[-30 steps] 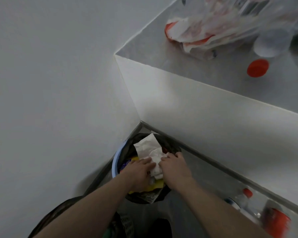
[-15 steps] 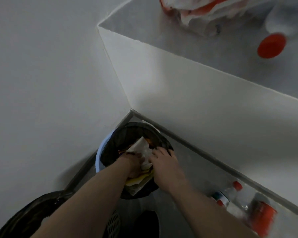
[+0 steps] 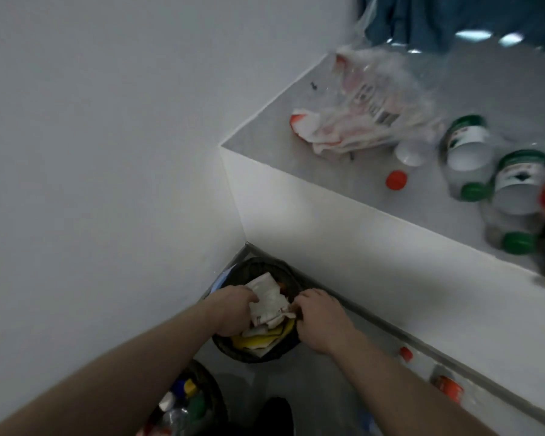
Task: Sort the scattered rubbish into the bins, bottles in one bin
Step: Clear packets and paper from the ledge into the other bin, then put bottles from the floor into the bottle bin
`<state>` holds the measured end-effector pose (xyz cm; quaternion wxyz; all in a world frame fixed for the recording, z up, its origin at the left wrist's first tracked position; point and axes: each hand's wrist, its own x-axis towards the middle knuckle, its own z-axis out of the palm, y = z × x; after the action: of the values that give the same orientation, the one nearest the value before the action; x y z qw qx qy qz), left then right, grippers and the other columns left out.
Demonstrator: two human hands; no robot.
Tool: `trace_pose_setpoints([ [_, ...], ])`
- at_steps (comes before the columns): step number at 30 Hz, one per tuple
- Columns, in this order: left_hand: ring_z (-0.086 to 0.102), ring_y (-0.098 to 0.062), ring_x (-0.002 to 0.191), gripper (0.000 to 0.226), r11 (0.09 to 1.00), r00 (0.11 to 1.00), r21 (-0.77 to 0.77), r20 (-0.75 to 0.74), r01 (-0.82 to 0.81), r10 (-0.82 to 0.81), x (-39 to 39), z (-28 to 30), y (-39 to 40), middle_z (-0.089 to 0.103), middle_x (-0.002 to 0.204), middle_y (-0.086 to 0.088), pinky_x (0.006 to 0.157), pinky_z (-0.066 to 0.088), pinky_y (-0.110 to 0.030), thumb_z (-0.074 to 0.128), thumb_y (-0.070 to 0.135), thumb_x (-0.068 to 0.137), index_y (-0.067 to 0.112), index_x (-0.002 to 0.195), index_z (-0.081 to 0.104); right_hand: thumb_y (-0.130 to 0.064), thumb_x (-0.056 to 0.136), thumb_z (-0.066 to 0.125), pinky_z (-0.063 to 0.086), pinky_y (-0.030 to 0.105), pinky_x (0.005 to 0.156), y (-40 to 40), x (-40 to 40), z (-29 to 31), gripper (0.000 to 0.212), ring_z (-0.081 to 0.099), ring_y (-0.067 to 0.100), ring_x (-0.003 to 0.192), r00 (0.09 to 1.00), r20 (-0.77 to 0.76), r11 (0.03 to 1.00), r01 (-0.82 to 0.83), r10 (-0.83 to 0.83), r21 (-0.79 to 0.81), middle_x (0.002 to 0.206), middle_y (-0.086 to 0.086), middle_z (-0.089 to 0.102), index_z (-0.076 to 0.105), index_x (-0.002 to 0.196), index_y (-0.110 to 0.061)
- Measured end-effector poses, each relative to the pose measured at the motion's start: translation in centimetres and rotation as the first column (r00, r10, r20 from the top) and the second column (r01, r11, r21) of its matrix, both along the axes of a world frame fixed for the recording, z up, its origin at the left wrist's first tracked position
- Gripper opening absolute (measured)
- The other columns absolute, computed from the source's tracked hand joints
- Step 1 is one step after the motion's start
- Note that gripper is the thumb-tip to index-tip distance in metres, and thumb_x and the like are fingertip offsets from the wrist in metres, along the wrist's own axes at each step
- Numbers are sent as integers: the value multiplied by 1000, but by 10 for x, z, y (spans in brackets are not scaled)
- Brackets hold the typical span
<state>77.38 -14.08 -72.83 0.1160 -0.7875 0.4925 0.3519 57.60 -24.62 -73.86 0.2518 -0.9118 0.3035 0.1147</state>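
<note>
A black-lined bin (image 3: 258,265) stands in the corner on the floor, filled with white paper (image 3: 269,298) and yellow wrappers (image 3: 258,339). My left hand (image 3: 233,309) is down in the bin, pressing on the left side of the paper. At the bin's right rim my right hand (image 3: 320,319) pinches the edge of that paper. A second bin (image 3: 183,404) at the bottom holds plastic bottles with coloured caps. On the ledge above lie a crumpled plastic bag (image 3: 368,114), a red cap (image 3: 396,180) and green-capped clear bottles (image 3: 468,155).
White walls close in the corner at left. The ledge's white front face (image 3: 359,243) rises right above the bin. Two red-capped bottles (image 3: 422,369) lie on the floor along the ledge's base at the right. A dark shape (image 3: 277,416) sits at the bottom centre.
The view has tilted up, bringing the ledge's bottles into sight. Both hands stay at the corner bin; the white paper has been pushed lower into it than a second ago.
</note>
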Motion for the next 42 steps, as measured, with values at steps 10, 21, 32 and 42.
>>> trace_pose_setpoints([
  [10, 45, -13, 135, 47, 846, 999, -534, -35, 15, -39, -108, 139, 52, 50, 144, 6, 105, 26, -14, 60, 15, 85, 25, 131, 63, -25, 89, 58, 34, 37, 115, 57, -124, 122, 55, 40, 26, 137, 965, 15, 965, 262, -262, -5, 148, 2, 45, 50, 142, -23],
  [21, 49, -13, 131, 48, 766, 983, -642, -118, 34, -143, -218, 165, 85, 49, 142, 6, 114, 36, -27, 57, 17, 75, 27, 121, 65, -28, 88, 62, 25, 29, 121, 130, -265, 169, 64, 33, 22, 145, 873, 44, 874, 486, -485, -11, 160, 2, 30, 45, 149, -23],
  [32, 59, -16, 113, 43, 785, 987, -617, -77, 62, -139, -237, 163, 87, 55, 124, 8, 100, 48, -29, 53, 16, 72, 23, 112, 65, -23, 87, 63, 26, 26, 119, 153, -294, 167, 61, 35, 20, 142, 834, 36, 834, 549, -551, 59, 155, -2, 31, 46, 145, -24],
  [42, 52, -18, 125, 44, 847, 946, -458, -41, 269, -322, -282, 140, 40, 47, 135, 5, 109, 42, -36, 58, 19, 80, 26, 124, 59, -19, 87, 61, 41, 23, 103, 159, -350, 151, 42, 57, 21, 120, 627, 85, 633, 767, -774, 108, 133, 0, 53, 59, 129, -21],
])
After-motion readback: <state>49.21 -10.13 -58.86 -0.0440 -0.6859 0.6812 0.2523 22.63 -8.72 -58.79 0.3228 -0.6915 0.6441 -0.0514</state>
